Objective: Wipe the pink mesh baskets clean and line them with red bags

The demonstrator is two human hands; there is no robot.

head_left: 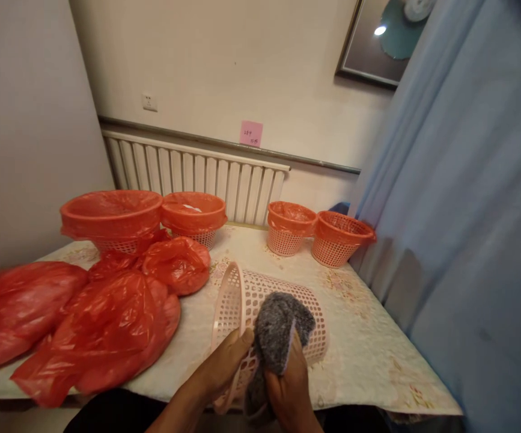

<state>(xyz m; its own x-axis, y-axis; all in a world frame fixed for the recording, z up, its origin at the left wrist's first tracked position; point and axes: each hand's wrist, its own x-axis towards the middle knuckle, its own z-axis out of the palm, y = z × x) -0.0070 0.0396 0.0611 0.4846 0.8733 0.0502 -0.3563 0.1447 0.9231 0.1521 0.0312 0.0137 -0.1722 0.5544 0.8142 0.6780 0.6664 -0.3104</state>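
Observation:
A pale pink perforated plastic basket [282, 282] lies on its side at the front of the table, its open mouth turned left. My left hand [228, 359] grips the basket's rim, thumb on the outer side and the other fingers partly hidden behind it. Bunched in my right hand [291, 385] is a dark grey fluffy cloth [274, 331], pressed against the basket's outer wall. Part of the cloth hangs down below the hand.
Several baskets lined with red bags stand at the back, such as a large one [111, 222] and a smaller one [291, 231]. Filled red plastic bags [120, 331] cover the table's left side. A blue curtain [463, 228] hangs at the right; a radiator [188, 168] lines the wall.

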